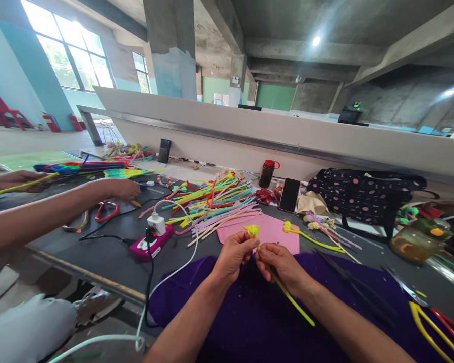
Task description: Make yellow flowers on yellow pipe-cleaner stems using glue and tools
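Between my two hands is a yellow pipe-cleaner flower (251, 231) on a long yellow stem. My left hand (234, 256) pinches it just under the bloom, fingers closed. Close beside it, my right hand (279, 262) is closed around the stem, whose free end slants down to the right. Both hands are above a purple cloth (227, 322) at the table edge. A pink sheet (261, 224) lies just beyond them. On its right rests another yellow pipe-cleaner flower (287, 227) with its stem reaching right.
A heap of coloured pipe cleaners (219, 194) lies ahead. A magenta power strip (151, 244) with cables is at left, near a co-worker's arm (60, 204). Scissors (404, 287), pliers (348, 277), a phone (289, 195), a dark bag (363, 196) and a jug (419, 239) are at right.
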Demonstrator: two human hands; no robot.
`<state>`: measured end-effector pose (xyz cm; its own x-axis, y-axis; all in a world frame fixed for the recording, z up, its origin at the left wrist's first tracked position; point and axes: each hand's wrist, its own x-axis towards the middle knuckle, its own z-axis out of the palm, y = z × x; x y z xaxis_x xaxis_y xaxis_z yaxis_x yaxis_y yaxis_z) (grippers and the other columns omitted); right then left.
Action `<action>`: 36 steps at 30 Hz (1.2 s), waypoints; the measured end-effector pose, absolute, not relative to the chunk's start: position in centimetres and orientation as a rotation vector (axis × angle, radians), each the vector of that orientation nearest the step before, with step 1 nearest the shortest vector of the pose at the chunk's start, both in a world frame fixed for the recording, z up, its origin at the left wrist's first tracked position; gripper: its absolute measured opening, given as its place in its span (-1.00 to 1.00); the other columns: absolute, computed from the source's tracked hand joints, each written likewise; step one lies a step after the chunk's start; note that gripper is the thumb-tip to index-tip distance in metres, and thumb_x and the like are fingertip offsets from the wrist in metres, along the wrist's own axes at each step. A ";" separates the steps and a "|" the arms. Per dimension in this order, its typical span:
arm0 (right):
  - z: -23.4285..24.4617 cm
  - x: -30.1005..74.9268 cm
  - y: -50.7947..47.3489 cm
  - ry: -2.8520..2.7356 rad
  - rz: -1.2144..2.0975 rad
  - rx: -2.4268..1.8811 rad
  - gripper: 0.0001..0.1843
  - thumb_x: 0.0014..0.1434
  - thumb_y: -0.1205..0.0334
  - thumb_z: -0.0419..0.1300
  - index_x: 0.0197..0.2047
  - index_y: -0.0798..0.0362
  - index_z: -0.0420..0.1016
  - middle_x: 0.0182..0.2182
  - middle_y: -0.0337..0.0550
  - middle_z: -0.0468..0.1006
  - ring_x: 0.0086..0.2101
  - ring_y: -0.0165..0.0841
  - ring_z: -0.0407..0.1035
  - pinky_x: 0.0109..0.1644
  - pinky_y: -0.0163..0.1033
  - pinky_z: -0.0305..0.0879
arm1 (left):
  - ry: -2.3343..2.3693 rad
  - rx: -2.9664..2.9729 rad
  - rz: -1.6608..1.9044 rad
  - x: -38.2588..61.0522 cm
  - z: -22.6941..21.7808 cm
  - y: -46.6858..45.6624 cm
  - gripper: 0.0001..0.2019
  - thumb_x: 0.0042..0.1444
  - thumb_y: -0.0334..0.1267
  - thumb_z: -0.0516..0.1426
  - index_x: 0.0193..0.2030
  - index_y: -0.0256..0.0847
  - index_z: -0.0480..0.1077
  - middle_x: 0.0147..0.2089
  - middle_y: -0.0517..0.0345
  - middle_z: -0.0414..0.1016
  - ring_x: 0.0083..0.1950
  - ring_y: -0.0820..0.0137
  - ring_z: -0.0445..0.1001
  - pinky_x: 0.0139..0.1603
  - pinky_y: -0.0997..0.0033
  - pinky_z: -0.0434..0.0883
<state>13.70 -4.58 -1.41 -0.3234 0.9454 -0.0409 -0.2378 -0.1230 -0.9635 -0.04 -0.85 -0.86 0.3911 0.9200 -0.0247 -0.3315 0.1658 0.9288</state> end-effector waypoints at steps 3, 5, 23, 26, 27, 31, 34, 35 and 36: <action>-1.4 13.6 -4.6 -1.186 1.629 -0.901 -0.73 0.07 0.07 0.15 -0.40 0.15 0.34 -0.65 -0.32 0.38 -0.75 -0.59 0.17 -0.72 -0.49 -0.02 | 0.717 1.039 1.010 0.0 -0.8 -0.8 -0.76 -0.13 -0.18 0.21 -0.54 -0.30 0.29 -0.69 0.30 0.26 -0.71 0.66 0.06 -0.69 0.61 -0.10; -1.4 13.5 -4.6 -1.181 1.634 -0.909 -0.73 0.08 0.07 0.13 -0.39 0.15 0.34 -0.65 -0.32 0.37 -0.76 -0.59 0.17 -0.73 -0.49 -0.02 | 0.723 1.039 1.004 -0.1 -0.8 -0.8 -0.76 -0.14 -0.16 0.21 -0.53 -0.30 0.30 -0.68 0.30 0.27 -0.71 0.66 0.09 -0.70 0.61 -0.10; -0.6 12.8 -7.6 -1.754 1.537 -1.186 -0.78 0.14 0.19 0.02 -0.44 0.11 0.36 -0.61 -0.29 0.42 -0.63 -0.52 0.32 -0.62 -0.48 0.13 | 0.544 0.862 0.974 -2.9 0.7 0.8 -0.85 -0.10 -0.28 0.18 -0.43 -0.32 0.33 -0.54 0.25 0.37 -0.76 0.75 0.04 -0.81 0.72 -0.08; 0.0 13.7 -7.6 -1.968 1.453 -1.190 -0.82 0.13 0.20 0.04 -0.40 0.09 0.39 -0.57 -0.28 0.44 -0.62 -0.51 0.33 -0.61 -0.48 0.15 | 0.563 0.830 1.010 -3.4 0.7 0.9 -0.85 -0.12 -0.29 0.19 -0.40 -0.30 0.33 -0.56 0.27 0.35 -0.73 0.71 0.10 -0.79 0.72 -0.03; 0.4 14.2 -7.2 -2.048 1.392 -1.188 -0.83 0.13 0.21 0.04 -0.37 0.09 0.41 -0.54 -0.27 0.46 -0.61 -0.51 0.33 -0.60 -0.47 0.15 | 0.573 0.818 1.034 -3.5 0.7 0.9 -0.85 -0.13 -0.30 0.19 -0.40 -0.29 0.33 -0.57 0.27 0.35 -0.70 0.69 0.15 -0.76 0.71 0.01; 2.0 16.1 -2.9 -2.365 0.679 -1.327 -0.79 0.17 0.28 0.00 -0.32 0.09 0.45 -0.49 -0.24 0.50 -0.49 -0.47 0.37 -0.44 -0.43 0.20 | 0.578 0.808 1.091 -3.4 0.5 0.8 -0.86 -0.12 -0.31 0.20 -0.43 -0.30 0.34 -0.58 0.24 0.35 -0.55 0.57 0.31 -0.58 0.65 0.21; 2.2 16.9 2.4 -2.455 0.303 -1.448 -0.78 0.15 0.33 0.02 -0.23 0.07 0.48 -0.31 -0.15 0.53 -0.29 -0.37 0.38 -0.27 -0.35 0.18 | 0.554 0.796 1.056 -3.2 0.5 0.7 -0.86 -0.10 -0.28 0.19 -0.42 -0.30 0.34 -0.58 0.24 0.33 -0.55 0.56 0.29 -0.57 0.61 0.22; 1.9 16.9 4.1 -2.470 0.274 -1.463 -0.76 0.14 0.35 0.02 -0.19 0.05 0.48 -0.26 -0.14 0.52 -0.26 -0.35 0.37 -0.26 -0.33 0.16 | 0.550 0.772 1.054 -3.1 0.5 0.7 -0.85 -0.10 -0.28 0.20 -0.41 -0.29 0.34 -0.58 0.25 0.32 -0.55 0.57 0.29 -0.58 0.61 0.21; 1.5 16.8 5.5 -2.491 0.252 -1.472 -0.75 0.13 0.36 0.03 -0.18 0.02 0.49 -0.24 -0.13 0.52 -0.24 -0.33 0.36 -0.26 -0.33 0.15 | 0.549 0.741 1.058 -3.0 0.5 0.7 -0.84 -0.11 -0.28 0.20 -0.41 -0.29 0.34 -0.59 0.26 0.31 -0.56 0.57 0.28 -0.59 0.62 0.20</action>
<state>16.80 5.51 1.48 -0.4652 0.8777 0.1149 0.8370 0.4784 -0.2656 -3.05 0.68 0.53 0.3991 0.9153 -0.0537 -0.5713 0.2941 0.7663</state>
